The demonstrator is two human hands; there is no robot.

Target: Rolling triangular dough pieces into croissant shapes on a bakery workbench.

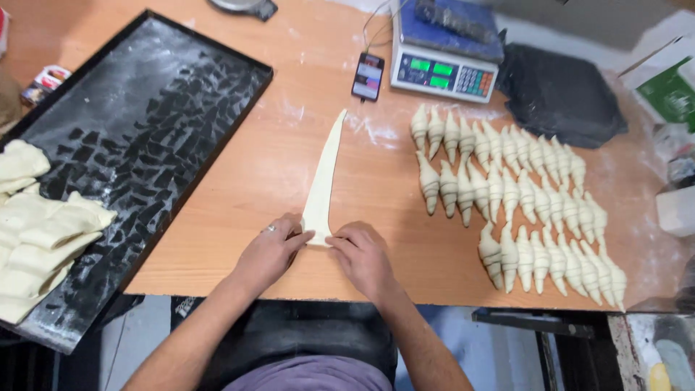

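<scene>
Overhead, floury wooden table (289,166), rolled croissants (521,195).

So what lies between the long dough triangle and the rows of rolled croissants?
In the head view, only bare wooden tabletop, lightly floured, separates the dough triangle from the rolled croissants.

The near, wide end of the dough triangle (323,181) lies under the fingertips of the left hand (269,253) and right hand (362,257), so its edge there cannot be seen. The black tray (145,130) runs off the left edge, and the stacked dough pieces (36,232) on it are cut off too. The scale (445,54) is cropped at the far edge. The phone (368,76) screen is too small to tell. Items at the right edge are blurred.
</scene>
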